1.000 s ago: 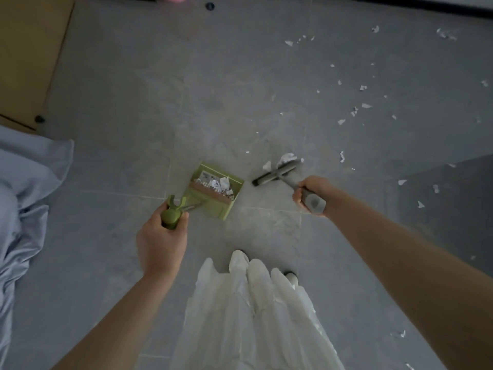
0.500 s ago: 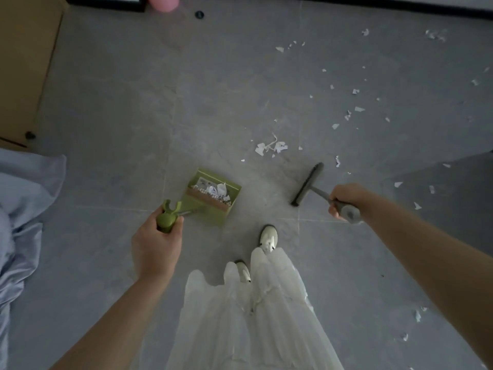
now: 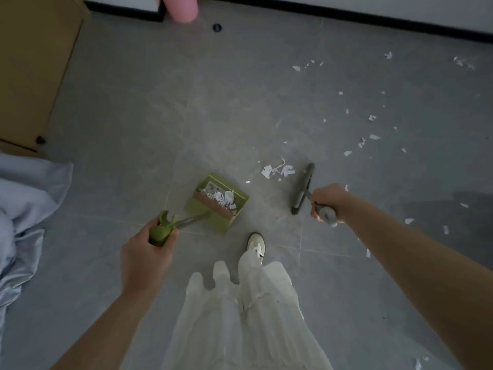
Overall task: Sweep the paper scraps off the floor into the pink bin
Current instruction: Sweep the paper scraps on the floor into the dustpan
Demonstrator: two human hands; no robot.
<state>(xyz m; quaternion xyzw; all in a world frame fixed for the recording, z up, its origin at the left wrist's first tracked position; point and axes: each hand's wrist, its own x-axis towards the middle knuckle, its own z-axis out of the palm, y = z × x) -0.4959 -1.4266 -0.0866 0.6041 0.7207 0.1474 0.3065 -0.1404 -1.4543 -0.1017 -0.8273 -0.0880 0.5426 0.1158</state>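
Observation:
My left hand (image 3: 145,249) grips the green handle of a green dustpan (image 3: 216,202), whose tray sits on the grey floor with white scraps inside. My right hand (image 3: 326,201) grips the grey handle of a dark broom (image 3: 302,188), its head on the floor right of the dustpan. A small heap of paper scraps (image 3: 277,170) lies just left of the broom head, beyond the dustpan's far corner. More scraps (image 3: 373,137) are scattered to the far right. The pink bin (image 3: 181,8) stands by the far wall, only its lower part showing.
A wooden cabinet (image 3: 34,68) fills the far left corner. Pale blue bedding (image 3: 24,209) hangs at the left. My white trousers and a white shoe (image 3: 256,245) are below the dustpan. A black skirting line (image 3: 346,20) runs along the far wall, with a small black disc (image 3: 217,28) on the floor.
The broom swung off the scrap heap to its right and turned end-on, leaving the heap uncovered. One foot stepped forward. My view tilted up, bringing the pink bin into sight.

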